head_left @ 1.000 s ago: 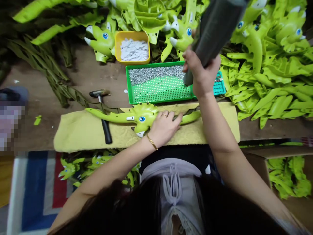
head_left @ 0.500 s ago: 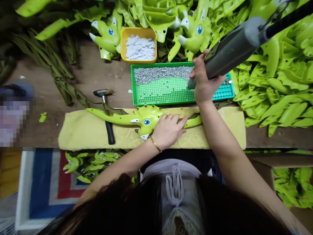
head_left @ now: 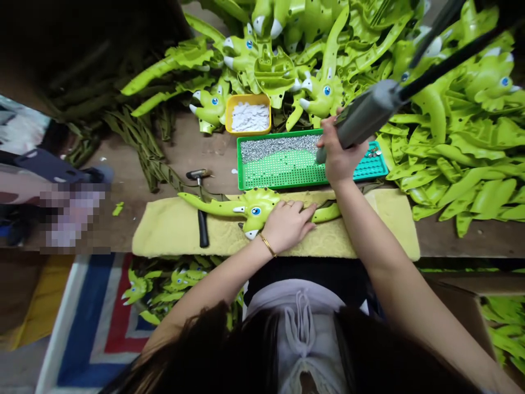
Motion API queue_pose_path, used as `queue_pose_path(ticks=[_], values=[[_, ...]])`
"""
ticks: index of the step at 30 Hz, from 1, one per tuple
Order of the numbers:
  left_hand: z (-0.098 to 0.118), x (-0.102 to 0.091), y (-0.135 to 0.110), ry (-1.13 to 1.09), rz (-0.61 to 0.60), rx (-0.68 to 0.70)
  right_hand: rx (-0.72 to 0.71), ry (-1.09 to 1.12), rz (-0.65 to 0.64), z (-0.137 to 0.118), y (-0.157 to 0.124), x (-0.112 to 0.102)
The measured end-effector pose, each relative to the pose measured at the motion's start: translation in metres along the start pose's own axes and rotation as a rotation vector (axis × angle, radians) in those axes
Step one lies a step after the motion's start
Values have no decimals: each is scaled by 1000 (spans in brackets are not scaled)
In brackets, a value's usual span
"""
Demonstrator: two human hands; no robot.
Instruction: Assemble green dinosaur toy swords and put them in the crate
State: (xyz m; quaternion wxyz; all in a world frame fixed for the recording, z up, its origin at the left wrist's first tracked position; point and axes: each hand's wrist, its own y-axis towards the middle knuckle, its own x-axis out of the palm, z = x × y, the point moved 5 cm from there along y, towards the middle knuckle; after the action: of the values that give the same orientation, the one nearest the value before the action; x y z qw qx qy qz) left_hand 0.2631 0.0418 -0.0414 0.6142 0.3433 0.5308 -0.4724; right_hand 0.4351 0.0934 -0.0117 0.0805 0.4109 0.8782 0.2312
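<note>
A lime-green plastic triceratops toy [head_left: 256, 205] with a blue eye, white horns and long side pieces lies across a yellow towel [head_left: 164, 235]. My left hand [head_left: 286, 224] rests over its right half, fingers curled on it, thumb side hidden. My right hand [head_left: 342, 156] grips a grey electric screwdriver [head_left: 369, 112], its nose pointing down at a green perforated tray [head_left: 283, 172]. Silver screws [head_left: 274, 146] fill the back of that tray. The screwdriver's tip is over the tray; whether it touches a screw I cannot tell.
A hammer [head_left: 203, 221] lies partly under the toy's left end. Behind the tray stands a yellow box [head_left: 248, 131] of small white pieces. Heaped green toy parts [head_left: 463, 169] cover the back and right. Dark strips [head_left: 143, 148] lie left. A person's pixelated part [head_left: 76, 213] shows at far left.
The view has shifted, so the bench shows more to the left and back. Both hands keep their places: the left on the toy, the right with the screwdriver over the tray.
</note>
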Motion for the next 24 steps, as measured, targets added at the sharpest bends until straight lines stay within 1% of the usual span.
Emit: queue_pose_path(ticks=[2, 3, 5, 7, 9, 12, 14, 16, 20, 23, 24], values=[[0, 0, 1, -3, 4, -2, -112, 35, 135, -29, -4, -17], [0, 0, 1, -4, 7, -4, -161, 49, 181, -42, -9, -26], [0, 0, 2, -7, 10, -9, -203, 66, 192, -60, -25, -46], [-1, 0, 4, -11, 7, -15, -189, 90, 171, -67, -46, -65], [-1, 1, 5, -12, 2, -22, -178, 69, 148, -68, -65, -81], [-2, 2, 6, -5, 9, -27, -241, -32, 179, -66, -81, -98], [-2, 2, 6, 4, 18, -28, -270, -115, 210, -65, -83, -102], [-2, 3, 6, 17, 21, -28, -257, -183, 224, -63, -81, -102], [-3, 4, 7, 32, -6, -29, -200, -127, 187, -51, -82, -97], [-3, 4, 6, 27, -21, -31, -218, -95, 187, -47, -90, -102], [-3, 4, 6, 25, -17, -30, -173, -126, 138, -46, -91, -103]])
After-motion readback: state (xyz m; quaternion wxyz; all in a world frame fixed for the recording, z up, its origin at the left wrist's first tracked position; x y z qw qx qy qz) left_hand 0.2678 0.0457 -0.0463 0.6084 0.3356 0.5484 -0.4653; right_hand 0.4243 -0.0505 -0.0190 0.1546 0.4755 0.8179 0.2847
